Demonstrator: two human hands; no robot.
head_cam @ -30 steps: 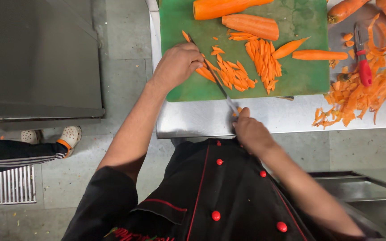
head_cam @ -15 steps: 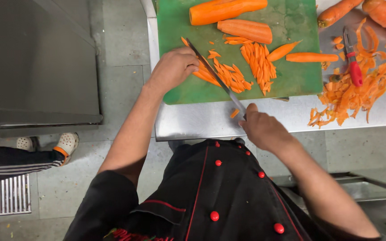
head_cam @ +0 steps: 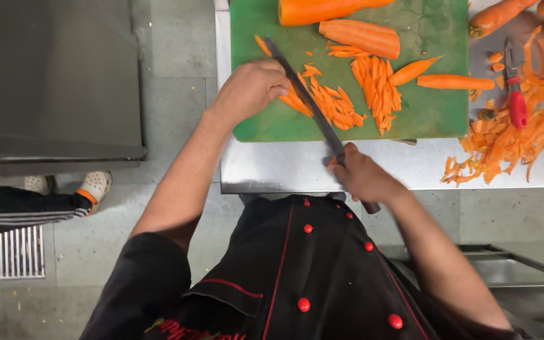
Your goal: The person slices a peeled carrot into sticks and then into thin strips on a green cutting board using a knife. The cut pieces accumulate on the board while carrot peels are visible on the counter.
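Note:
A green cutting board (head_cam: 436,113) lies on a steel table (head_cam: 284,167). My left hand (head_cam: 252,88) presses carrot slices (head_cam: 292,101) down at the board's left side. My right hand (head_cam: 363,176) grips the handle of a long kitchen knife (head_cam: 303,94), whose blade runs diagonally up-left across the board beside my left fingers. Thin carrot sticks (head_cam: 341,107) lie right of the blade, with another pile of sticks (head_cam: 378,88) further right. Peeled carrot pieces (head_cam: 360,36) rest at the top of the board.
A red-handled peeler (head_cam: 516,101) lies among carrot peelings (head_cam: 505,135) on the table right of the board. Whole carrots (head_cam: 495,17) sit at top right. Another person's shoe (head_cam: 94,186) and trouser leg show on the tiled floor at left, near a floor drain grate (head_cam: 14,252).
The knife has moved up and forward onto the board, its blade now lying against my left fingers over the carrot slices. My right hand has risen toward the table edge.

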